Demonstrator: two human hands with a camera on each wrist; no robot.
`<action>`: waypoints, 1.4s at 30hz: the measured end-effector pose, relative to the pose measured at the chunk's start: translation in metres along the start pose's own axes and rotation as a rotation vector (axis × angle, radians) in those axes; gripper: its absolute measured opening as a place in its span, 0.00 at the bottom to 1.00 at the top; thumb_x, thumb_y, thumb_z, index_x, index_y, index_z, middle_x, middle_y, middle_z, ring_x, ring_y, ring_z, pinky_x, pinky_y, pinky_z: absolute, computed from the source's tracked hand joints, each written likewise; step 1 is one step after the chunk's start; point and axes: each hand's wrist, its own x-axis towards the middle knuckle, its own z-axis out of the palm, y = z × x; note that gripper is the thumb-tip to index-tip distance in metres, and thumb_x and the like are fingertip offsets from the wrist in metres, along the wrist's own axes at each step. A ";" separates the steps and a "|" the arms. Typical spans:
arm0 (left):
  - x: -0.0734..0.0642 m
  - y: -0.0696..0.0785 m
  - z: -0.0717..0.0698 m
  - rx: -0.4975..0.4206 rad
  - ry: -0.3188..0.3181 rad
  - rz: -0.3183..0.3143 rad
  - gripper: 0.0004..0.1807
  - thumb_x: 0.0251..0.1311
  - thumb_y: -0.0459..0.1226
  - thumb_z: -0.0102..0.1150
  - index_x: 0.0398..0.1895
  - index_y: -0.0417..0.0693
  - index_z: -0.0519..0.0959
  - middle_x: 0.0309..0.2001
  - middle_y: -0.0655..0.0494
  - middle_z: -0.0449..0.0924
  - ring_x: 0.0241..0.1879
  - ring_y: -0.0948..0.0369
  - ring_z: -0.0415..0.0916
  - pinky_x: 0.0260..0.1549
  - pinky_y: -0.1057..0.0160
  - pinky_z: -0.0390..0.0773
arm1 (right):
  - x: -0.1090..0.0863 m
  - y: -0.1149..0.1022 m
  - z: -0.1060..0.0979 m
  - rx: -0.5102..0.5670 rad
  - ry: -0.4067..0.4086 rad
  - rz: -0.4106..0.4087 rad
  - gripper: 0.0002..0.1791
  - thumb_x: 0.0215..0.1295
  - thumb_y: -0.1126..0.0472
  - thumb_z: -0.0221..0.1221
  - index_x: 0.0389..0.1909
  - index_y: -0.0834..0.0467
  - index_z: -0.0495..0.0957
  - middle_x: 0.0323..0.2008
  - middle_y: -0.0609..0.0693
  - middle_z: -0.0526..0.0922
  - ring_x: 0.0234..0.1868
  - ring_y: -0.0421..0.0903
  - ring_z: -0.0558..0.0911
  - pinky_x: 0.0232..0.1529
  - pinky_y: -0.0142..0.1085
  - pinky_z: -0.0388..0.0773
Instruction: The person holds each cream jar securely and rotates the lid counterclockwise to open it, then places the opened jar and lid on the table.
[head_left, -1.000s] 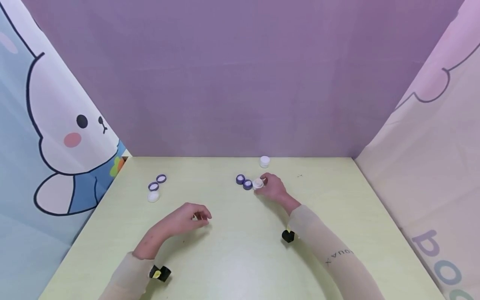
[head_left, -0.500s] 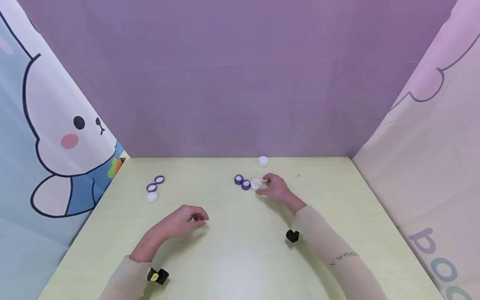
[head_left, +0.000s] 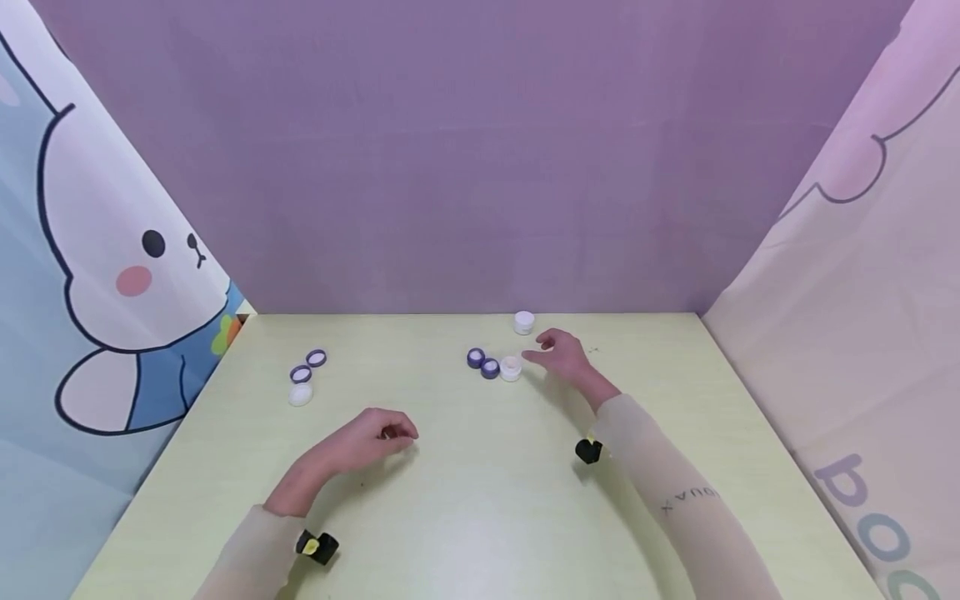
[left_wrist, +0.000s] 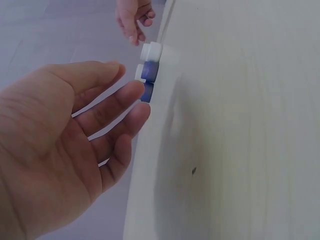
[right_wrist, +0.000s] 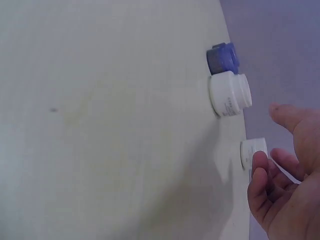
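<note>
An uncapped white cream jar (head_left: 511,368) stands upright at the end of a short row beside two purple jars (head_left: 490,368); its threaded neck shows in the right wrist view. My right hand (head_left: 562,356) hovers just right of it, apart from it, thumb and fingers spread and holding nothing. Behind, near the table's back edge, is another white jar (head_left: 523,322), which appears capped; my right fingers partly cover it in the right wrist view. My left hand (head_left: 367,439) hangs over the table's left middle, fingers loosely bent, with nothing in it.
Two purple-rimmed lids (head_left: 301,374) and a white lid (head_left: 300,394) lie in a line at the left of the pale table (head_left: 480,500). A purple cloth (head_left: 480,167) rises behind the back edge, with printed cloths on both sides.
My right hand has let go of the uncapped white jar and moved away from it, back and to the right. The jar stays beside the purple ones. My left hand keeps nearly the same place.
</note>
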 end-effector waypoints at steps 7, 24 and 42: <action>0.006 0.000 0.011 -0.054 -0.032 0.037 0.06 0.67 0.35 0.58 0.43 0.46 0.83 0.39 0.55 0.82 0.36 0.62 0.76 0.36 0.64 0.78 | 0.017 0.002 0.001 0.025 -0.002 0.067 0.29 0.58 0.52 0.69 0.54 0.65 0.75 0.47 0.58 0.77 0.44 0.51 0.76 0.45 0.41 0.74; 0.000 0.015 0.026 -0.057 -0.054 0.002 0.07 0.68 0.34 0.57 0.43 0.47 0.83 0.38 0.58 0.82 0.34 0.63 0.75 0.33 0.64 0.78 | 0.041 0.007 0.001 -0.093 0.016 0.130 0.30 0.56 0.50 0.68 0.52 0.65 0.74 0.48 0.59 0.79 0.48 0.54 0.76 0.52 0.44 0.72; -0.008 0.045 0.033 0.004 -0.053 0.019 0.07 0.68 0.36 0.57 0.43 0.47 0.83 0.38 0.60 0.82 0.37 0.66 0.76 0.36 0.66 0.78 | 0.052 -0.004 0.024 -0.073 0.062 0.279 0.36 0.52 0.51 0.70 0.58 0.65 0.71 0.53 0.60 0.77 0.53 0.58 0.75 0.55 0.50 0.71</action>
